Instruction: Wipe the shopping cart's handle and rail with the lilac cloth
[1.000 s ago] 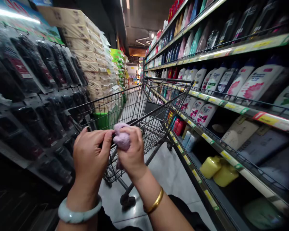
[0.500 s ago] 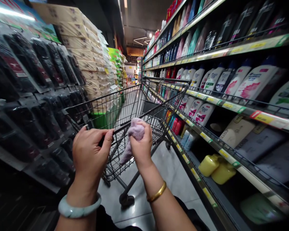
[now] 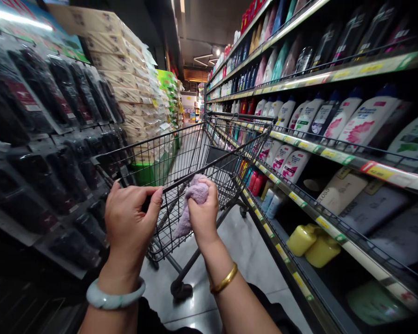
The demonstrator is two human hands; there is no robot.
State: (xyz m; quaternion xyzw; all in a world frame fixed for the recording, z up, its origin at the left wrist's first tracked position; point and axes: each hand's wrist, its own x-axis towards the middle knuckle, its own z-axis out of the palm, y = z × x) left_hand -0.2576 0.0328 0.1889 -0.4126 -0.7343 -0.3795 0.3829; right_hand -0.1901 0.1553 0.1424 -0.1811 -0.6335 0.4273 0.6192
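Shelf (image 3: 348, 159) runs down the right side, loaded with bottles. Stack of tan packs (image 3: 114, 60) on the left, rising well above cart height; nearer, also left, a rack of dark packs (image 3: 31, 102) in clear wrap. Cart (image 3: 221, 158) in the middle, black wire, standing on grey tile floor (image 3: 244, 253); no goods visible in the part of the basket that shows. White bottles (image 3: 369, 116) on a middle shelf level, yellow bottles (image 3: 301, 240) low down. Left hand (image 3: 130, 215) on cart's near rim, fingers curled over it, grasping; fingertips hidden. Right hand (image 3: 205, 218) just beside it, clenched round cloth. Cloth (image 3: 185, 218) is light purple, bunched in the fist at the near rail, loose end hanging; can't tell if it wraps the rail. Pale bangle (image 3: 115, 297) on left wrist, thinner gold bangle (image 3: 226, 280) on right.
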